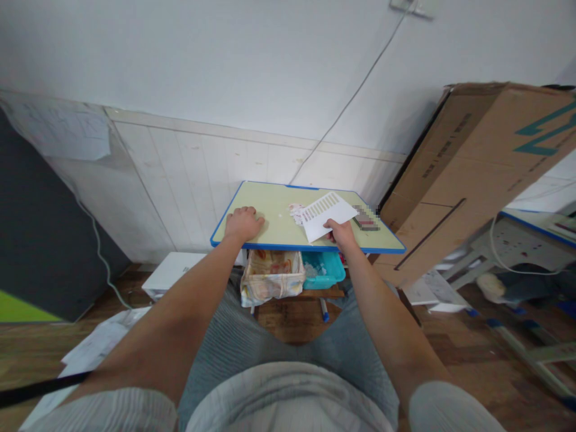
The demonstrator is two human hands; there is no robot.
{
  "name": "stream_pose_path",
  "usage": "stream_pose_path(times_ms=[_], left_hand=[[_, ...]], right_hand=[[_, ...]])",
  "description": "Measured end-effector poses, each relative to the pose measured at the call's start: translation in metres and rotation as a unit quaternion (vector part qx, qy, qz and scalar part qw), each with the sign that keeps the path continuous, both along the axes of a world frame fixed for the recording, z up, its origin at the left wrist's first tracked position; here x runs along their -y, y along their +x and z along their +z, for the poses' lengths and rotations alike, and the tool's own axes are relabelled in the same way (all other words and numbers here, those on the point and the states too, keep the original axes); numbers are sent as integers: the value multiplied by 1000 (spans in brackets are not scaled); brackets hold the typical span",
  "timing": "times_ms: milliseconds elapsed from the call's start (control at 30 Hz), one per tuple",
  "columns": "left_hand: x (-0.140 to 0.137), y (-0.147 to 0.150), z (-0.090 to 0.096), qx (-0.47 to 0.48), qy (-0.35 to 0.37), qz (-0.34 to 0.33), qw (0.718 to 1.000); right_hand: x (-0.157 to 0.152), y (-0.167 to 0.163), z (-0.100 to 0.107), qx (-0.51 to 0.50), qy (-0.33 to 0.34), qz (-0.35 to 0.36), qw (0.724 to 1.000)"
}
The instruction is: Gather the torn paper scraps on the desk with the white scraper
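Observation:
My right hand (342, 234) pinches the lower edge of a white sheet (330, 216), thumb on top. Rows of small tan strips and some reddish marks run across the sheet, which is tilted over the desk. Part of a small pile of pale pink and white pieces (296, 212) shows at its left edge; their kind is too small to tell. Flat on the left side of the desk (274, 231) lies my left hand (244, 224), its fingers a little bent and nothing visible in them. To the right of the sheet is a dark, pixelated flat object (366, 219).
Under the desktop sit a cloth-lined basket (274, 282) and a turquoise plastic bin (324, 276). A tall cardboard box (459, 162) leans at the right. A white box (173, 270) stands on the floor at left. Behind the desk, a cable (348, 105) runs down the wall.

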State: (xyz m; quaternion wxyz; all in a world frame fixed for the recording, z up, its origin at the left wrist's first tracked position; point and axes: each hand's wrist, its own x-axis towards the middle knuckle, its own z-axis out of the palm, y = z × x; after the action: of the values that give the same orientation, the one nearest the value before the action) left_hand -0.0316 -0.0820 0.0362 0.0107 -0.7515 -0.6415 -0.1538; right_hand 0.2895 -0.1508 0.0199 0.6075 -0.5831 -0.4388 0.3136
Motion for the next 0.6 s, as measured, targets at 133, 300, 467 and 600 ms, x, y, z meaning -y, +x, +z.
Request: stream_pose_path(times_ms=[133,300,467,600], left_hand=[[0,0,-1,4,2,-3,1000],[-1,0,-2,2,4,0,1000],[-1,0,-1,-1,5,-3,1000],[1,1,1,-8,1,4,1000]], right_hand=[[0,1,0,-6,-5,6,1000],[-2,3,-2,-20,1,12,1000],[-5,6,-5,-41,15,6,999],[-8,6,-7,-63,33,-11,997]])
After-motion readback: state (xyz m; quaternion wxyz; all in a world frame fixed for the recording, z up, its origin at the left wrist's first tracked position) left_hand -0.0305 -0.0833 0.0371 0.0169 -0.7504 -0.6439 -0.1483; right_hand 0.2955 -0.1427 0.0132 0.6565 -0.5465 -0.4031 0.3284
